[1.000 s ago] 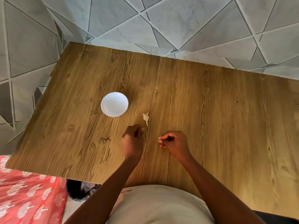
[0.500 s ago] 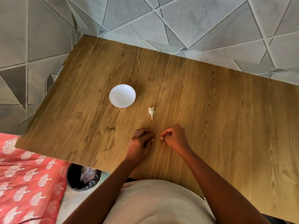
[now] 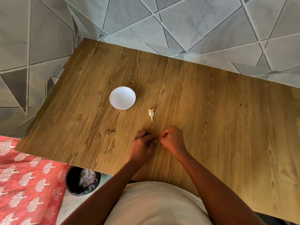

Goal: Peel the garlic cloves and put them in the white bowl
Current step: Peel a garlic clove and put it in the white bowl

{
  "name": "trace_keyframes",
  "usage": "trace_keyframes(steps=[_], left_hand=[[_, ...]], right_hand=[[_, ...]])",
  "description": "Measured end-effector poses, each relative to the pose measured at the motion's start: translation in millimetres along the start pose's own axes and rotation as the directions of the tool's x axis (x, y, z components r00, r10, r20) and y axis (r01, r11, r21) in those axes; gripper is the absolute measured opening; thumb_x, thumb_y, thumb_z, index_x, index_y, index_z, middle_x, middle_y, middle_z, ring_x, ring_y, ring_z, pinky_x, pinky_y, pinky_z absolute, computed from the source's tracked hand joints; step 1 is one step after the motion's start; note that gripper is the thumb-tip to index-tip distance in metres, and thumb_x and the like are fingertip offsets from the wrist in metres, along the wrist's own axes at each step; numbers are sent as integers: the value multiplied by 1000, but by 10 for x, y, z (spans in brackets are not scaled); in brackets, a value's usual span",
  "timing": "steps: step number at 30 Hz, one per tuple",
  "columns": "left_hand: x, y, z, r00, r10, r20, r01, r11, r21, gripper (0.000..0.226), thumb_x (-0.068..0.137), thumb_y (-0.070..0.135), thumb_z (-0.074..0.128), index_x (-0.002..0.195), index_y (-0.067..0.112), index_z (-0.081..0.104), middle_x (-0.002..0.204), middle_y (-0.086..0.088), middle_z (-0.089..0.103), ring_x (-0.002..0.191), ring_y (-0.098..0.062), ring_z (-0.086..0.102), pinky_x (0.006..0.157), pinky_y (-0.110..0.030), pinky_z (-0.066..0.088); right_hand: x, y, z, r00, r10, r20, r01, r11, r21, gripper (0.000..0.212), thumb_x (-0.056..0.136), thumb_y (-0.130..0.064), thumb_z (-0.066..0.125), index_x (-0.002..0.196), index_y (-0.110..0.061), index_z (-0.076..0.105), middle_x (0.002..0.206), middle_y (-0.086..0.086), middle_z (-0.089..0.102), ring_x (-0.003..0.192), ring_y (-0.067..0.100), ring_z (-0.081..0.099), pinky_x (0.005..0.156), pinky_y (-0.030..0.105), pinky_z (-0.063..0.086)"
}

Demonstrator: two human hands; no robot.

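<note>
Person stands at the near edge of the wooden table [image 3: 211, 127], both hands out over it, close together.

Left hand [image 3: 143, 143]: fingers curled, tips turned toward the other hand. Right hand [image 3: 172, 140]: also curled, thumb and forefinger pinched toward the left. Between the two grips a small pale sliver shows; likely a garlic clove or its skin, but it is too small and too hidden to say which hand has it. Both grips are clenched; what exactly each grasps I cannot tell.

A second piece of garlic [image 3: 151, 113] lies loose on the table at about 12 o'clock from the hands, near but apart from them, its thin tail pointing back toward the person. It looks unpeeled, papery white.

White bowl [image 3: 122, 97] sits at roughly 10 o'clock from the loose garlic, just beyond it, upright. Nothing visible inside it.

Off the table, at 7 o'clock from the hands, a dark bin [image 3: 82, 181] with crumpled paper in it; beside it a red printed cloth [image 3: 29, 189].

Judgement: the step in hand is peeling the first clove, with nothing yet delivered. Next move calls for stripping the skin free with the fingertips, then carrying the bare clove toward 11 o'clock and dropping it in the bowl. After that, the loose piece at 12 o'clock awaits.
</note>
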State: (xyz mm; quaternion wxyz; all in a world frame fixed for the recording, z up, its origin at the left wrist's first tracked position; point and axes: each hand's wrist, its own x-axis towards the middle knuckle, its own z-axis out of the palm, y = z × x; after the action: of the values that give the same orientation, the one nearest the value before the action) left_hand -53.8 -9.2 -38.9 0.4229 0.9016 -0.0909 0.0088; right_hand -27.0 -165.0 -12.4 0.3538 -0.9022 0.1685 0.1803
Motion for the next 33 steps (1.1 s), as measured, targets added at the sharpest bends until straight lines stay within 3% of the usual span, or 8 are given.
trace_keyframes(steps=[5,8,14,21,23,25,28,33], left_hand=[[15,-12,-8,1000,4,5,-4,1000,-2,24,82,5,79,103,16,80,109,6,67,107,-9,56,94,-7,36],[21,-22,12,999,-40,10,40,999,-27,26,82,8,79,106,18,80,111,8,67,109,-9,56,92,-19,44],[56,53,7,994,-106,34,110,979,-172,23,86,17,80,106,29,80,99,17,75,100,-5,59,83,-21,46],[139,133,-48,965,-254,69,263,924,-278,17,88,8,76,93,23,83,89,16,77,92,-4,67,81,-25,52],[152,185,-41,961,-268,66,276,928,-250,16,87,7,77,91,21,82,87,14,77,88,-1,68,79,-23,54],[162,239,-23,961,-269,57,275,932,-236,14,87,6,76,90,19,82,86,12,77,84,0,69,77,-19,53],[190,286,-19,951,-301,69,309,918,-249,12,89,9,76,89,19,83,83,13,78,81,0,70,75,-20,54],[276,326,-103,920,-338,197,390,836,-386,16,87,0,75,91,14,82,85,6,79,87,-12,75,86,-34,59]], right_hand=[[39,-80,-53,991,132,2,-132,990,55,17,76,-3,78,81,-14,66,84,12,67,56,20,71,47,31,60],[41,-70,-141,983,167,70,-177,971,158,6,87,-1,73,87,-5,69,84,14,72,52,17,71,46,26,57],[-102,30,-265,988,72,134,-117,924,363,9,86,-17,80,86,-11,74,72,6,73,54,13,70,47,20,52],[-195,91,-260,985,-50,166,-35,881,472,2,91,-6,73,91,-6,75,76,8,74,63,18,72,62,30,60],[-221,123,-239,987,-123,106,75,923,378,9,92,-6,71,87,-14,74,76,3,73,66,14,70,67,32,59],[-225,163,-219,954,-300,6,297,948,116,11,92,-7,68,88,-16,71,82,-2,70,74,10,66,69,28,55],[-224,178,-232,870,-492,-22,482,860,-167,11,90,-7,65,91,-18,66,85,-6,63,76,9,58,67,32,52],[-221,149,-348,960,-275,55,250,929,272,20,95,-6,64,82,-22,68,72,-4,67,70,12,64,70,34,53]])
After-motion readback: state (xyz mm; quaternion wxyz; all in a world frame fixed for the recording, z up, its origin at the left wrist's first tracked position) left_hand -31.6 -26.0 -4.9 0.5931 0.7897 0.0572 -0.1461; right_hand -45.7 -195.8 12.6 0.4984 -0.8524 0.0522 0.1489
